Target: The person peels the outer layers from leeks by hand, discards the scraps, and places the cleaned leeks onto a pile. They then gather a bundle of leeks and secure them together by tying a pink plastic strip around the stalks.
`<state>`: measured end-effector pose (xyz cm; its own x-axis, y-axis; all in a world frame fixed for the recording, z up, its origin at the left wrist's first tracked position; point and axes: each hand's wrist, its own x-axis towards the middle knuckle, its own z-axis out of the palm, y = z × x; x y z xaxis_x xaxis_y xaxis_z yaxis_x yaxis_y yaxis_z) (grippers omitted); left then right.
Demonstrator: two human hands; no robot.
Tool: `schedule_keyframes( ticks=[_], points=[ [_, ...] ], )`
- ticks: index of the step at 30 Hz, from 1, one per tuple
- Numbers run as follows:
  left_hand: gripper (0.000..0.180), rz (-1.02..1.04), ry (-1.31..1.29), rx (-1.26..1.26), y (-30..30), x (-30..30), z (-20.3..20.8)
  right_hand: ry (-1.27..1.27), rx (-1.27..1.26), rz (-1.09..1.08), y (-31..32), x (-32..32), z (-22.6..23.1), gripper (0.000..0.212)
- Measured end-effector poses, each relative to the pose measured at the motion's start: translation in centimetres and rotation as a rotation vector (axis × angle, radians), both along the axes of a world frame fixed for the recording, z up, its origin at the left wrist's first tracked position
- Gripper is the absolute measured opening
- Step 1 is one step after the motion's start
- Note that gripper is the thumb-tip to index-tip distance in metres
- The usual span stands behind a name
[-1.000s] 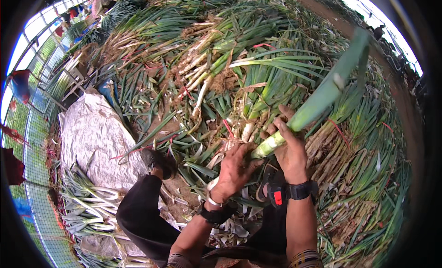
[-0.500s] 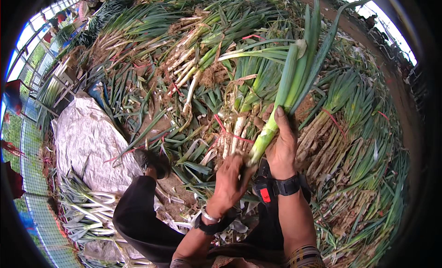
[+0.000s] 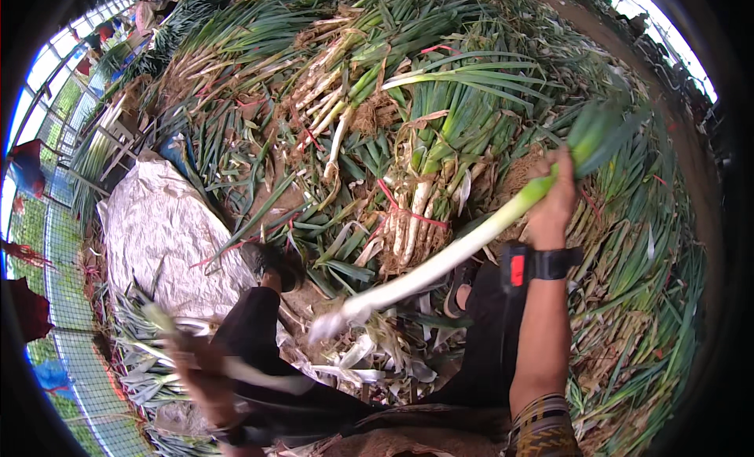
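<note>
Right hand [image 3: 554, 201] is clamped around a long leek [image 3: 463, 249] near its green top, white end slanting down-left over the trimmings [image 3: 369, 363]. Left hand [image 3: 206, 378] is blurred, can't tell its grip.

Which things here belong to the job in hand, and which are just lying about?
In hand:
- leek, gripped near its green top by the right hand
- peeled leaf strip, at the blurred left hand

Lying about:
- tied leek bundle
- grey sheet
- trimmings near the knees
- leek piles
</note>
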<state>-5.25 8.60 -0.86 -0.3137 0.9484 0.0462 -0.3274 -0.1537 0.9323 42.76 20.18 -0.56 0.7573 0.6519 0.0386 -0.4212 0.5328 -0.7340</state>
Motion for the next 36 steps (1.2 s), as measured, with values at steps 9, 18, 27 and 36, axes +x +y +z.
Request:
schedule_keyframes(
  ticks=[9,18,27,36],
  points=[
    [0.064,-0.561,1.403,0.128,4.3,11.4,-2.3,-0.069,0.241,0.306,-1.3,-5.6,1.7,0.016],
    [0.042,-0.675,1.051,0.208,4.7,20.5,-5.8,-0.100,0.115,0.350,-1.7,-5.3,2.2,0.029],
    [0.025,-0.723,1.005,0.247,4.6,20.2,-5.6,-0.151,0.069,0.303,-1.8,-5.3,1.3,0.037],
    [0.021,-0.637,0.892,0.039,3.5,19.2,-7.6,-0.233,0.046,0.251,-1.7,-6.1,2.0,0.044]
  ],
)
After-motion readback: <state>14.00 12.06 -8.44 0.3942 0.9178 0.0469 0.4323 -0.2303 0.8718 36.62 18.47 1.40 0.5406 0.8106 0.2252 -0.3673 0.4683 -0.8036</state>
